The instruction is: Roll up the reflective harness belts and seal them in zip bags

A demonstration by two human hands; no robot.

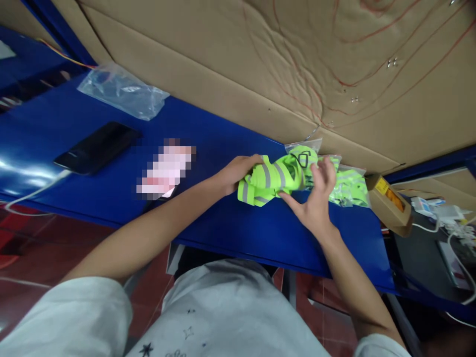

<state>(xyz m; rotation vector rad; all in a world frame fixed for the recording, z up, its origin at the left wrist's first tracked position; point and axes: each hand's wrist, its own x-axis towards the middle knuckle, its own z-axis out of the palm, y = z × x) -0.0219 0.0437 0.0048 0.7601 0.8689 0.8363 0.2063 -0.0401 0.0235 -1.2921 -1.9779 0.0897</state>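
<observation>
While the person leaned over the blue table [74, 148], both hands were busy with a bright yellow-green safety vest [273, 177] that had grey shiny stripes. The vest was bunched up into a lump and lay on the table, near the back edge, just in front of a big sheet of brown cardboard [260, 64]. The left hand [238, 173] was closed around the left end of the vest and held it tight. The right hand [318, 191] was partly open, with its fingers [323, 171] spread and resting on the right end of the vest, and its thumb pointed toward the middle of the lump. The two hands were apart, one at each end.

Just behind the right hand lay more vests of the same colour, packed in clear plastic bags [349, 186]. Beside them, at the right end of the table, sat a small brown cardboard box [390, 206]. Far to the left lay a black phone [97, 147] with a white cable [33, 194] plugged in. An empty-looking clear plastic bag [122, 91] lay behind the phone.
</observation>
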